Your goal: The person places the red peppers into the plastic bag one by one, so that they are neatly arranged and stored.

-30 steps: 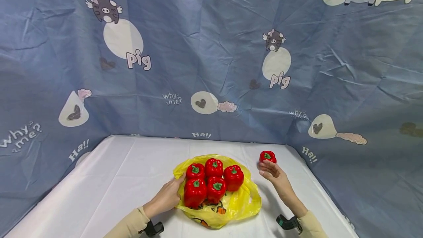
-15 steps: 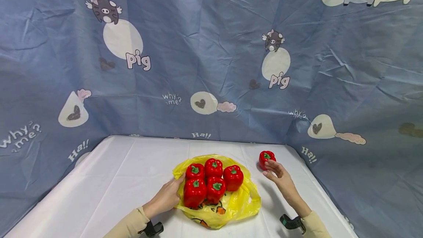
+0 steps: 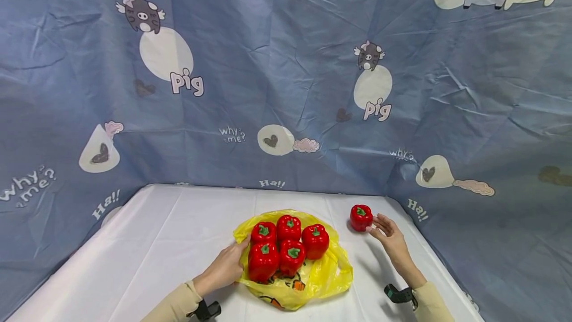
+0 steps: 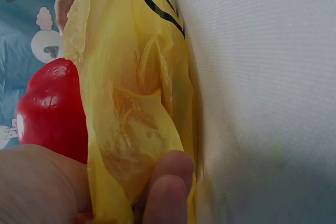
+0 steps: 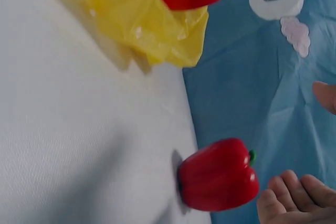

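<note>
At the left rim of a yellow plastic bag (image 3: 328,280), my left hand (image 3: 225,265) pinches the film, with the thumb inside and the fingertips (image 4: 170,174) outside. Several red bell peppers (image 3: 263,262) with green stems sit in the spread bag, grouped toward its left and back. A lone red bell pepper (image 3: 361,217) stands upright on the table, right of the bag. Just to its right is my right hand (image 3: 394,245), fingers relaxed and holding nothing. In the right wrist view, a gap shows between that pepper (image 5: 218,174) and the fingertips (image 5: 289,179).
A white-covered table (image 3: 178,232) lies under everything. Blue patterned cloth (image 3: 286,88) hangs behind it and along both sides. Each wrist carries a black strapped camera, and the sleeves are beige.
My right hand has drawn back to the right, from in front of the lone bell pepper to beside it, so the pepper now shows whole. The left hand and bag look the same.
</note>
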Available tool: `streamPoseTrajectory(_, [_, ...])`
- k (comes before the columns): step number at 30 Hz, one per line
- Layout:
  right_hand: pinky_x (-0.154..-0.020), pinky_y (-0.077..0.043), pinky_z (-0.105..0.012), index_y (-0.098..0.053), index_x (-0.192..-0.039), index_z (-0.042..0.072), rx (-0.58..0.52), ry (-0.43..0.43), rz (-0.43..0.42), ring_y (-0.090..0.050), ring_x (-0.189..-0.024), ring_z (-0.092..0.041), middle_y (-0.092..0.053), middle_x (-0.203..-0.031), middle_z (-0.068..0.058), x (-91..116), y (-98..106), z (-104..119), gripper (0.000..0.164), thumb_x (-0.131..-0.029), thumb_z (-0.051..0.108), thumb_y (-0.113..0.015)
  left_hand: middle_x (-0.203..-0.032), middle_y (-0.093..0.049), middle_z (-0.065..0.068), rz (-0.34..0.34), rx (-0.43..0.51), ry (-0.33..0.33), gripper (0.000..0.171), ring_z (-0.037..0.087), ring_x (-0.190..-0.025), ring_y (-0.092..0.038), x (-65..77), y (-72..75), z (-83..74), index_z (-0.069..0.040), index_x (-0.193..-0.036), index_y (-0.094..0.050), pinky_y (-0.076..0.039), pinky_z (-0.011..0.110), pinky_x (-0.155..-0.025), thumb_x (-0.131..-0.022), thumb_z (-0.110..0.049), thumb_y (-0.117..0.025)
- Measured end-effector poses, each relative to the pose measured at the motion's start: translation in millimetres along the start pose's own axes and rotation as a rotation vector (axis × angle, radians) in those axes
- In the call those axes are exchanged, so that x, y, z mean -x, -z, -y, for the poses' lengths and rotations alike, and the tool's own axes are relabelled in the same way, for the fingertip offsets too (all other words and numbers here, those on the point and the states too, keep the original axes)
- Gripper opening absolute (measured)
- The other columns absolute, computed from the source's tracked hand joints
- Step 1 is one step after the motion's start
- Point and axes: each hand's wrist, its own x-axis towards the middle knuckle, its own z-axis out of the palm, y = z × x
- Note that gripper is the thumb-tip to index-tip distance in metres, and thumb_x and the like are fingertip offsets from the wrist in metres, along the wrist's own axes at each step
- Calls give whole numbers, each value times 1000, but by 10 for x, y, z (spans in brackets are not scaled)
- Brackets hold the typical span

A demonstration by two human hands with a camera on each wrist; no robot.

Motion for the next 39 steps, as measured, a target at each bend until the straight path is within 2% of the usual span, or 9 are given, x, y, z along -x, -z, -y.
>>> streamPoseTrajectory(5, [-88,-38,3,-25,-149,0,-8,-35,-12,-34,-138,-30,-34,-151,-22,-58,35,-55,77,-88,19,-69,-140,-46,32,-1,-18,-2,77,35,-100,-55,-3,0,-6,11,-142,-38,-41,26,-41,-66,21,-50])
streamPoseTrajectory(8, [-104,-38,-14,-22,-150,-1,-1,-59,-23,-29,-143,-31,-29,-154,-21,-90,32,-87,82,-87,20,-70,-140,-47,31,2,-30,-3,77,31,-93,-55,-8,3,-1,11,-142,-38,-39,25,-43,-66,20,-50])
streamPoseTrajectory(11, [-117,-27,-35,-17,-152,-2,-10,-74,-36,-24,-145,-33,-25,-156,-23,-124,6,-122,87,-86,20,-71,-140,-45,32,13,-20,4,77,24,-77,-53,-8,1,3,11,-143,-37,-39,25,-40,-67,20,-49])
streamPoseTrajectory(13, [-120,-20,-42,-14,-152,-3,-10,-88,-42,-21,-146,-34,-22,-157,-24,-151,-18,-147,90,-86,21,-70,-140,-44,34,21,-9,13,78,20,-66,-50,-8,-5,6,10,-144,-35,-40,25,-36,-68,20,-48])
streamPoseTrajectory(18, [-120,-19,-43,-10,-152,-4,4,-116,-52,-19,-147,-37,-18,-158,-26,-213,-83,-200,94,-86,24,-71,-140,-43,35,29,0,2,78,20,-64,-50,-7,-5,6,11,-144,-34,-39,25,-35,-68,21,-48])
streamPoseTrajectory(28, [-119,-22,-46,-6,-152,-6,46,-153,-67,-18,-146,-40,-15,-157,-29,-368,-141,-353,102,-84,30,-73,-142,-43,33,24,-22,-10,78,28,-85,-54,-11,-7,-3,11,-143,-35,-39,25,-40,-67,21,-50])
streamPoseTrajectory(32, [-119,-23,-46,-8,-152,-6,56,-154,-71,-19,-145,-40,-16,-157,-29,-411,-184,-393,100,-84,30,-73,-142,-42,34,21,-12,-11,78,28,-84,-55,-9,1,-4,12,-143,-35,-40,25,-38,-66,21,-49])
streamPoseTrajectory(35, [-118,-23,-47,-9,-152,-6,54,-149,-76,-19,-146,-40,-16,-157,-28,-433,-206,-407,99,-84,29,-72,-141,-42,34,22,-4,-8,79,23,-73,-52,-4,-1,4,11,-144,-34,-40,25,-36,-67,21,-48])
streamPoseTrajectory(39, [-118,-24,-47,-8,-152,-6,31,-144,-83,-19,-145,-40,-16,-157,-29,-457,-225,-430,98,-85,28,-72,-140,-44,34,10,-20,-23,78,30,-88,-58,2,-11,6,12,-143,-35,-42,25,-42,-66,20,-49])
